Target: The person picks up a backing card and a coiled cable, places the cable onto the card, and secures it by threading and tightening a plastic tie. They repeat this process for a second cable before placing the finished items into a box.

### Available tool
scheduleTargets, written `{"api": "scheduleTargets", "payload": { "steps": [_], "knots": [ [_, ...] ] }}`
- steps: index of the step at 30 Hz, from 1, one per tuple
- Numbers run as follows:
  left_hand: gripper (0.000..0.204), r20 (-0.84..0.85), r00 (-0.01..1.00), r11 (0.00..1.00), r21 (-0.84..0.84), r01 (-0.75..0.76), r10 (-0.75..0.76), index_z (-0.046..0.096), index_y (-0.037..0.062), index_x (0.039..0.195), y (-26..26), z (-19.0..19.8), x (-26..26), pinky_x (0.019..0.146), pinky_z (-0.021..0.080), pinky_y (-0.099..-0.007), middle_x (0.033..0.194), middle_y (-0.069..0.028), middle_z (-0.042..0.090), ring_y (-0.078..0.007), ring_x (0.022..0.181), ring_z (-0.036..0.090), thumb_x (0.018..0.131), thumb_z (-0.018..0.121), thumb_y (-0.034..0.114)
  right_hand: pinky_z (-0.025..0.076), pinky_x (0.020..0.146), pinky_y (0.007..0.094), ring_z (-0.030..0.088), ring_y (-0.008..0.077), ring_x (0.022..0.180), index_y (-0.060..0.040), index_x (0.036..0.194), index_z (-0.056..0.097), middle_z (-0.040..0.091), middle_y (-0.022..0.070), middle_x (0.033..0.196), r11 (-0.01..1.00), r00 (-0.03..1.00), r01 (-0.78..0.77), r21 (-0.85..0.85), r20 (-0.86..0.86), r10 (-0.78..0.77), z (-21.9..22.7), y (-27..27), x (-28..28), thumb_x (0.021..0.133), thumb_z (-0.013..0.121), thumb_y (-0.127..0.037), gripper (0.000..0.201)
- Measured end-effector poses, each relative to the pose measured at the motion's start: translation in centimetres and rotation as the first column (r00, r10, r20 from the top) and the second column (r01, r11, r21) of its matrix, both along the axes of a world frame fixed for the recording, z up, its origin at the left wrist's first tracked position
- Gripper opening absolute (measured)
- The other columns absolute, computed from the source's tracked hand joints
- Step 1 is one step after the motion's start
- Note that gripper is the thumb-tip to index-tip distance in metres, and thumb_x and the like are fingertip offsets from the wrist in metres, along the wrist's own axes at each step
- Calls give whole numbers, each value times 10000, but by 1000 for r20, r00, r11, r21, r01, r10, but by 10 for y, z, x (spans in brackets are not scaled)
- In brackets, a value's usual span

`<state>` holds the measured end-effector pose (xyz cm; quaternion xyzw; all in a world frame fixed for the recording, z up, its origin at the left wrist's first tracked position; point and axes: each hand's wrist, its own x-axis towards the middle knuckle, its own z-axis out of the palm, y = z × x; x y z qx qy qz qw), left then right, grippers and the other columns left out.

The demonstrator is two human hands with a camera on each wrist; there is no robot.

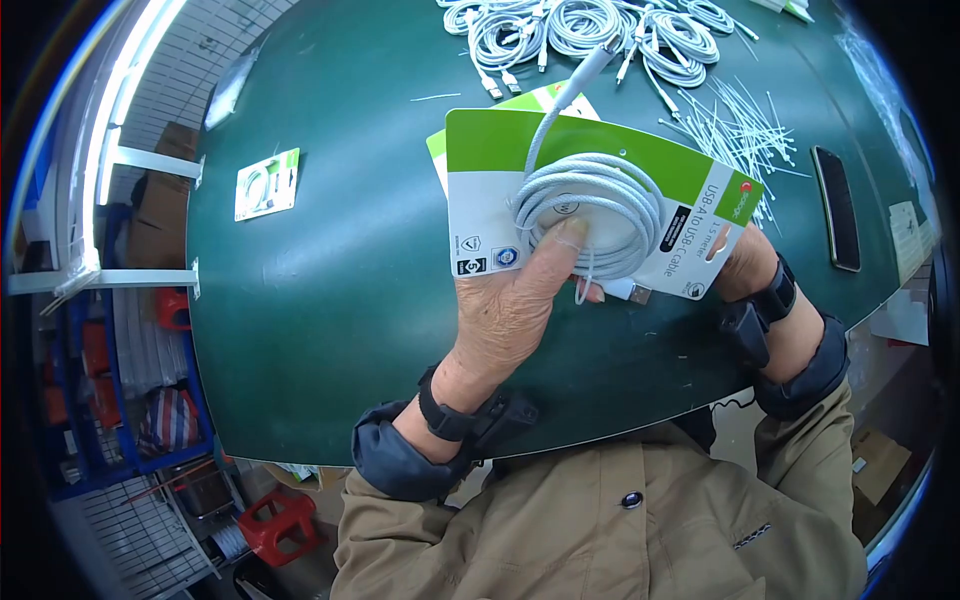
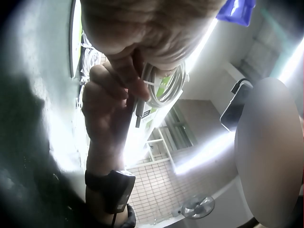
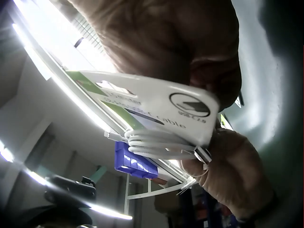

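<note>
A coiled white USB cable point(image 1: 640, 215) lies against the front of a green and white packaging card point(image 1: 690, 160), marked USB-A to USB-C. My left hand point(image 1: 510, 310) pinches coil and card, thumb pressed over the middle of the coil. One plug end point(image 1: 590, 75) sticks up past the card's top edge; the USB-A plug point(image 1: 638, 293) pokes out at its bottom edge. A thin white tie point(image 1: 583, 288) loops below the coil. Behind the card's right end is my right hand point(image 1: 745, 265), its fingers mostly hidden; I cannot tell what they hold.
Several coiled cables point(image 1: 590, 30) lie at the far edge of the green table point(image 1: 330, 330). Loose white ties point(image 1: 740, 125) spread at right, beside a phone point(image 1: 837, 205). A smaller carded cable point(image 1: 267, 185) lies at left. Another card point(image 1: 437, 150) shows behind the held one.
</note>
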<state>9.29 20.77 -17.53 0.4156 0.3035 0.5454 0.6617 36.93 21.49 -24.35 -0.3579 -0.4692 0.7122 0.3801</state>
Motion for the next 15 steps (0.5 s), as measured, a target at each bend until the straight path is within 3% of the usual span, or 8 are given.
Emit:
{"api": "scheduleTargets", "payload": {
  "steps": [2, 3, 6, 7, 9, 12, 13, 15],
  "knots": [
    [342, -34, 999, 1000, 10, 7, -6, 545, -12, 1331, 2, -4, -3, 553, 614, -312, 1144, -151, 687, -217, 883, 733, 1009, 652, 24, 591, 870, 341, 722, 190, 1009, -86, 1243, 747, 771, 77, 1158, 985, 995, -9, -172, -95, -7, 2, 1, -2, 975, 777, -182, 286],
    [354, -51, 999, 1000, 16, 9, -8, 532, -3, 1351, 4, -6, -4, 542, 621, -314, 1161, -156, 678, -230, 911, 740, 1012, 634, 19, 588, 819, 339, 731, 180, 970, -71, 1207, 759, 776, 71, 1137, 930, 922, -114, 350, 385, -32, 0, 2, 0, 932, 819, -159, 295],
    [355, -40, 999, 1000, 15, 4, -3, 528, -4, 1351, 5, -7, -4, 523, 604, -299, 1144, -147, 680, -226, 889, 740, 1012, 628, 15, 583, 778, 338, 738, 181, 929, -58, 1173, 766, 780, 74, 1108, 986, 998, 52, -157, -12, -55, 15, -2, -9, 910, 831, -153, 287],
    [320, -19, 1000, 1000, 9, -5, 5, 555, -17, 1310, 4, -4, -2, 538, 590, -298, 1110, -139, 693, -197, 814, 716, 1009, 654, 29, 581, 775, 337, 735, 180, 926, -59, 1168, 762, 777, 73, 1103, 980, 997, 59, -193, -44, -69, 17, -1, -12, 912, 826, -152, 280],
    [267, -11, 1000, 1000, -24, 2, -2, 611, -25, 1247, 3, 0, 1, 555, 567, -288, 1054, -117, 712, -152, 742, 689, 1004, 689, 51, 576, 771, 334, 729, 178, 921, -60, 1158, 755, 769, 70, 1095, 989, 997, 73, -128, 3, -73, 19, -1, -16, 915, 817, -150, 266],
    [166, -103, 992, 991, 120, -65, 78, 718, -5, 1134, 5, -12, 0, 577, 546, -261, 923, -34, 738, -71, 724, 667, 995, 726, 85, 569, 765, 331, 720, 175, 914, -62, 1142, 744, 758, 67, 1082, 994, 979, 82, 73, 183, -94, 21, 9, -24, 921, 803, -147, 245],
    [189, -58, 997, 998, 38, -51, 53, 712, -14, 1151, 7, -7, 2, 574, 550, -259, 922, -28, 738, -62, 716, 663, 997, 724, 95, 567, 763, 329, 718, 174, 912, -63, 1137, 740, 754, 65, 1078, 988, 966, 84, 128, 233, -112, 21, 15, -29, 922, 798, -146, 238],
    [198, 6, 999, 996, 78, -48, 48, 699, -10, 1167, 14, -12, 9, 556, 559, -254, 928, -29, 732, -70, 694, 666, 1000, 705, 96, 562, 759, 327, 712, 171, 907, -64, 1127, 733, 747, 63, 1069, 969, 937, 75, 235, 315, -149, 20, 30, -42, 926, 789, -144, 224]
  ]
}}
